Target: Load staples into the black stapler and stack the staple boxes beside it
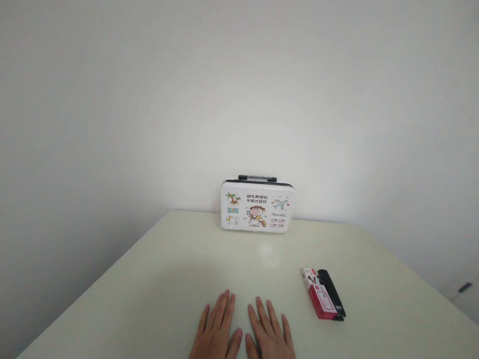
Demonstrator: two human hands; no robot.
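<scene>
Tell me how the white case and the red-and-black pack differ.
The white case stands upright at the table's far edge by the wall; the red-and-black pack lies flat, nearer the right hand. The case is larger, with cartoon prints and a black handle. Neither is touched.

Plain room, likely home, bare white wall point(148, 89), cream table point(157, 282)

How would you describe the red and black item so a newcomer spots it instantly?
Start at the pale table against the white wall. Right of the right hand lies a flat red-and-white packet with a black strip along its far side. Unlike the upright cartoon-printed case at the wall, it lies flat and slanted.
</scene>
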